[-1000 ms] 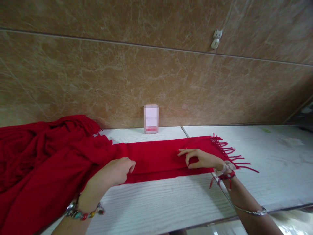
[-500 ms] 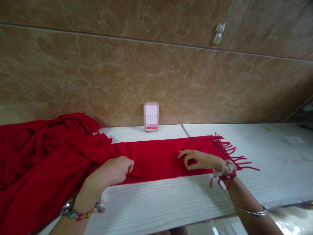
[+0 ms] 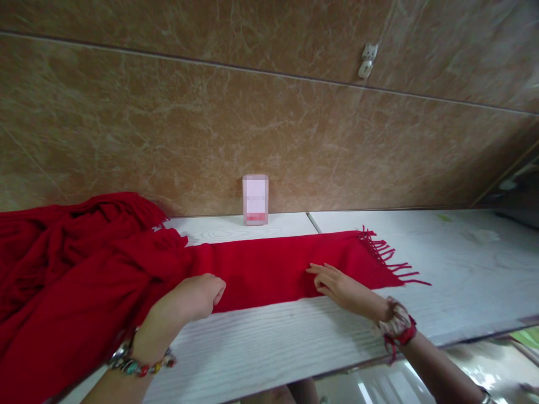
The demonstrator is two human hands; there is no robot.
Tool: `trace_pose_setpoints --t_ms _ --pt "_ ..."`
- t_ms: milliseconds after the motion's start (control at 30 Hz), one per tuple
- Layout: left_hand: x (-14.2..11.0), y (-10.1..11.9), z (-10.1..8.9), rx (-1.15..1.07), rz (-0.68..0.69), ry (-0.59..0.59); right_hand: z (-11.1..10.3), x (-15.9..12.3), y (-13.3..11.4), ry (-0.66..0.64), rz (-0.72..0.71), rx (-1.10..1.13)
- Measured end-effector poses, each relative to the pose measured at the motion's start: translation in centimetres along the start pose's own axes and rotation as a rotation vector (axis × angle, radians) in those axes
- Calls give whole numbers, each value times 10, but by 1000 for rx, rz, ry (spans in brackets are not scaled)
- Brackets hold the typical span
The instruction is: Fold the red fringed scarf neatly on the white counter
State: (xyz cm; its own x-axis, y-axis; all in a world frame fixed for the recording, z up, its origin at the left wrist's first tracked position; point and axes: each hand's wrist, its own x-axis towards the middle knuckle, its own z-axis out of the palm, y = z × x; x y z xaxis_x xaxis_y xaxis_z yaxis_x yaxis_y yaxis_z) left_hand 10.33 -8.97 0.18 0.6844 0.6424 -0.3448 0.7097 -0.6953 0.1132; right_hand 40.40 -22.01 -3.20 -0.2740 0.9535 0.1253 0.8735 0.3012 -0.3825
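A red scarf (image 3: 269, 272) lies flattened in a long strip across the white wood-grain surface, its fringe spread out at the right end. Toward the left, the cloth rises into a large bunched heap (image 3: 80, 280). My left hand (image 3: 197, 297) is closed with curled fingers on the scarf where the strip meets the heap; its fingertips are hidden. Over the strip's right half, my right hand (image 3: 337, 285) rests with the fingers loosely bent and partly stretched, touching or just above the cloth, holding nothing.
A small pale phone-like object (image 3: 255, 200), its front blurred, leans upright against the brown marbled wall (image 3: 189, 134) behind the scarf. A white cat-shaped hook (image 3: 368, 60) is fixed higher up. The surface's front edge runs below my hands, and a seam crosses the top.
My right hand has shifted slightly toward the near edge of the scarf, and its thumb-and-finger ring is no longer visible. The left hand stays at the same part of the cloth. The view has turned slightly.
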Motion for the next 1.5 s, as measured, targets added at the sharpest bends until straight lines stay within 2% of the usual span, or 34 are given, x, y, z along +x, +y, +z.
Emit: trace_pose_setpoints --t_ms 100,233,467,567,633,667,733,833,900,1000,1133,1300,1500 --pt "1 -5 4 -30 9 12 11 -3 3 79 -4 -9" --pt "-1 -10 -1 -53 -52 25 10 -9 2 140 -8 24" --pt "-8 22 -20 79 -97 -58 10 -12 -2 34 -19 38" --pt "-10 17 -19 72 -116 -70 8 -12 -3 23 -14 70" --pt "-8 10 -18 34 -81 -57 6 -12 -4 21 -11 90" --pt "-5 9 -17 5 -32 -27 5 -12 -4 21 -9 96" --pt "4 12 -14 -46 99 108 4 -11 -5 20 -4 98" --pt "27 33 -4 -38 290 371 2 -10 -8 17 4 97" --pt "42 51 7 -8 448 426 2 -9 -10 28 -1 104" --pt "57 67 23 21 616 348 1 -12 -6 110 -16 108" --pt "60 67 31 45 644 230 -7 -31 14 254 33 -19" --pt "59 65 30 56 644 219 -20 -55 40 212 81 -329" --pt "62 68 29 55 623 187 -19 -46 52 243 124 -514"
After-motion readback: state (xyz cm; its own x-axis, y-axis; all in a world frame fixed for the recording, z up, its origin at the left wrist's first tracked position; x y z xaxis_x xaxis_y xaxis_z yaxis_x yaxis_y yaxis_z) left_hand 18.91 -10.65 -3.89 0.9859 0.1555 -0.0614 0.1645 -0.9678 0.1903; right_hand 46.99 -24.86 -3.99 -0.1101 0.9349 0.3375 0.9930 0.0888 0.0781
